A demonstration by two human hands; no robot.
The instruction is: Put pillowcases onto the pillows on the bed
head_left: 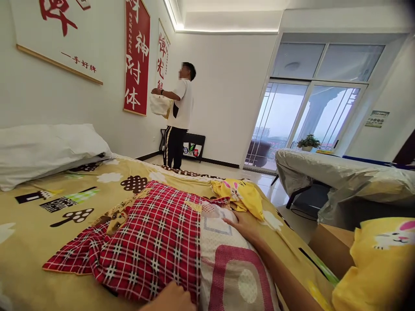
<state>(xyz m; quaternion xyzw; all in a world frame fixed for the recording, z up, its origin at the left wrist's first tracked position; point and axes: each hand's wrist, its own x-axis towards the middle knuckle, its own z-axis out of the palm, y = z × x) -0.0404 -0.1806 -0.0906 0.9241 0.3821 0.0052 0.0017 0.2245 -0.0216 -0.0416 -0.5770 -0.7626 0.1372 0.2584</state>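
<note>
A pillow with a white, grey and maroon pattern (pixel 248 283) lies on the bed, partly inside a red plaid pillowcase (pixel 155 237). At the near side, my left hand (pixel 171 298) is closed by the pillowcase's open edge, its fingers curled and cut off by the frame bottom. My right hand (pixel 241 224) reaches across to the pillow's far side. Its thumb rests on top of the pillow, while the other fingers are partly hidden along the far edge. Just beyond it is a crumpled yellow cloth with a rabbit face (pixel 241 194).
A yellow patterned sheet (pixel 106 179) covers the bed, with a white pillow (pixel 48 149) at left. A person (pixel 181 108) stands beyond, holding whitish cloth. At right are a cardboard box (pixel 333 246), another yellow rabbit-print cloth (pixel 379 263) and a plastic-covered table (pixel 340 172).
</note>
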